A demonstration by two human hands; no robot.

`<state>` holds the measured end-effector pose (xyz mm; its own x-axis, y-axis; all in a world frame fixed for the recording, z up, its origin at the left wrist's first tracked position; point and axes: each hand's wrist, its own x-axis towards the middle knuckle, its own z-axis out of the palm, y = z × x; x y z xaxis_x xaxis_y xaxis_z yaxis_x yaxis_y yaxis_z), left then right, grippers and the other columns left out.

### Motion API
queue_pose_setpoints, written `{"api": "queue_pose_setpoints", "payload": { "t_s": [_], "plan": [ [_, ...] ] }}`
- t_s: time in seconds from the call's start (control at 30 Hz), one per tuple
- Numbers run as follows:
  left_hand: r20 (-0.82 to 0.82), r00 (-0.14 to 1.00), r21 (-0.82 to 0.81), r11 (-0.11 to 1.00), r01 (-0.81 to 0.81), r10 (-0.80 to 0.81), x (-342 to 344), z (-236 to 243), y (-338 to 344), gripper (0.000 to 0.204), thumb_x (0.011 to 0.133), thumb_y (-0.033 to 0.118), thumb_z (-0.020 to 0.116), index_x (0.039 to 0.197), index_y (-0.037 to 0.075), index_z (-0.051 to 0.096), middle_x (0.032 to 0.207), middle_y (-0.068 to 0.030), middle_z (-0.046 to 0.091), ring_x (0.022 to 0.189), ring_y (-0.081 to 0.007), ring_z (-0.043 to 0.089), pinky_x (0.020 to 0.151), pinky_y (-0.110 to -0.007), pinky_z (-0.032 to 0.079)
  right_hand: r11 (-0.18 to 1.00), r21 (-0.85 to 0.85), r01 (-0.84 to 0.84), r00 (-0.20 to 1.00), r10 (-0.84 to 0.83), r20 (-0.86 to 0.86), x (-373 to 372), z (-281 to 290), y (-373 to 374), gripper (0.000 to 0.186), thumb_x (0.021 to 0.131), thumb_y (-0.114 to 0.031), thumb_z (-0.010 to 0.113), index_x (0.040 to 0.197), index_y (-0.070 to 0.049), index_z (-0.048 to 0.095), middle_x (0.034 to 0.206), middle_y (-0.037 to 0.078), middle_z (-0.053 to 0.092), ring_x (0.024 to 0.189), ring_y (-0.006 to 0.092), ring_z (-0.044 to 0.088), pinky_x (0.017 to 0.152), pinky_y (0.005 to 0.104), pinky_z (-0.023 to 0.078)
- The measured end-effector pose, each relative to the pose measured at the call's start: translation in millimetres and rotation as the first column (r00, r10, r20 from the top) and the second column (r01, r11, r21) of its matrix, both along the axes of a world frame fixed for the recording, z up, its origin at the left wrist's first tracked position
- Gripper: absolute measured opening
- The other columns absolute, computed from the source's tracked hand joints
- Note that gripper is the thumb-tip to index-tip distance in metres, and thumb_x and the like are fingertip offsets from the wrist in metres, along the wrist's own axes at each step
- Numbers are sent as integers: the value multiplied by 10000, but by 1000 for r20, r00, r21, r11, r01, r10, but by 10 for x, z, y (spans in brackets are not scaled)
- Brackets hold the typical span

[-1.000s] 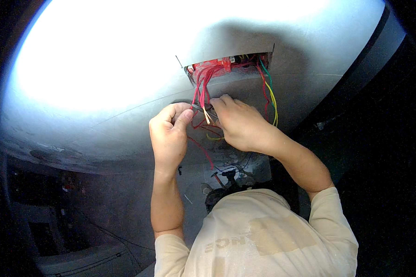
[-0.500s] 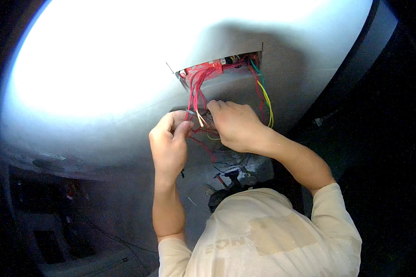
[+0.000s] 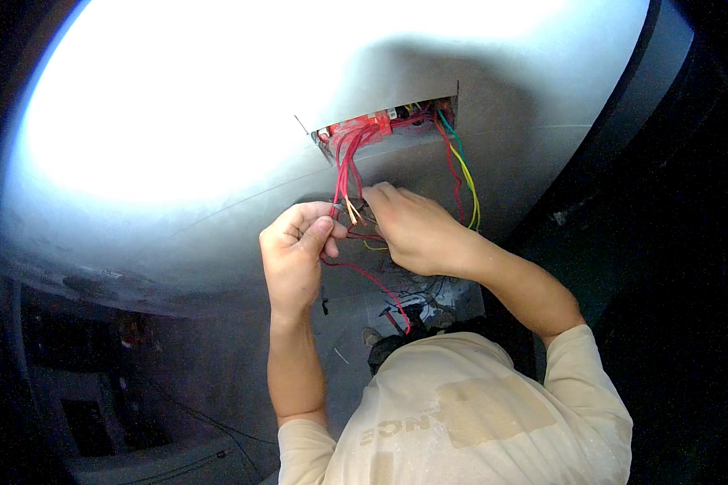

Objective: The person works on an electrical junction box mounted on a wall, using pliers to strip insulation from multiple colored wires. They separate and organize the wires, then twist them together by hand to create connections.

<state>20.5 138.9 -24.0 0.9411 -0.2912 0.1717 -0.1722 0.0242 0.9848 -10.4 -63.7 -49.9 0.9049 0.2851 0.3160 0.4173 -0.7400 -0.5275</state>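
Observation:
My left hand [image 3: 295,246] is closed, thumb against fingers, pinching a red wire in front of the wall. A bunch of red wires [image 3: 345,162] hangs out of a rectangular wall opening [image 3: 356,133] down to my hands. Between the hands, bare copper strands [image 3: 353,213] show at the wire ends. My right hand [image 3: 416,225] is closed beside them, back toward me; what its fingers grip is mostly hidden, with a small dark part near the fingertips. Below my left hand trails a loose red wire [image 3: 372,279].
Yellow-green wires [image 3: 471,182] and another red wire [image 3: 451,162] hang from the opening's right end. A hammer [image 3: 393,320] shows below, by a shoe [image 3: 370,335]. Dark cables [image 3: 202,416] lie at the lower left. The wall [image 3: 178,121] glares brightly at upper left.
The left fingers have shifted slightly and pinch closer to the copper ends. The loose red wire below now reaches farther down. My right hand has dipped slightly.

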Motion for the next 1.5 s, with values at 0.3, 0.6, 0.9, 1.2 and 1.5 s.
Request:
{"api": "queue_pose_setpoints", "payload": {
  "t_s": [0.3, 0.6, 0.9, 1.2, 1.5],
  "plan": [
    [69, 996, 132, 989, -73, 64, -31, 33, -25, 137, 979, -32, 595, 1030, -43, 722, 831, -55, 712, 646, -62, 544, 588, -214, 440, 992, 107, -68, 992, 78, -98, 3, -14, -18, 303, 894, -36, 587, 1167, 68, 506, 1138, 301, 611, 1077, 494, 625, 923, 566, 505],
    [220, 965, 257, 946, -198, 143, -97, 92, -102, 105, 948, -45, 611, 990, -40, 707, 790, -52, 687, 656, -90, 559, 603, -263, 456, 998, 42, -40, 969, 49, -243, -30, 171, -16, 303, 978, -187, 635, 1132, 36, 500, 1019, 290, 673, 987, 509, 645, 841, 570, 495],
    [631, 774, 487, 746, -454, 58, -71, 118, -240, 315, 783, 80, 872, 761, 6, 566, 661, -59, 586, 591, -102, 514, 554, -282, 451, 991, 131, -8, 992, 25, -126, 60, -19, -32, 354, 1012, -304, 621, 1096, 23, 517, 964, 290, 667, 958, 507, 644, 806, 565, 487],
    [810, 566, 218, 819, -531, 152, 244, -290, -221, 428, 735, 117, 918, 664, 45, 502, 548, -86, 562, 444, -175, 552, 462, -320, 454, 934, 354, 55, 958, 50, -281, 123, -126, -50, 406, 981, -318, 664, 1137, 36, 541, 1059, 314, 647, 1028, 489, 635, 832, 534, 478],
    [463, 873, 201, 942, -269, 151, -68, -134, -113, 122, 896, 59, 764, 869, -32, 687, 737, -38, 659, 648, -78, 541, 608, -241, 435, 939, 345, -19, 981, 84, -175, -25, -208, 32, 458, 950, -75, 641, 1340, 94, 469, 1364, 334, 520, 1295, 493, 511, 1060, 508, 437]
  ]
}}
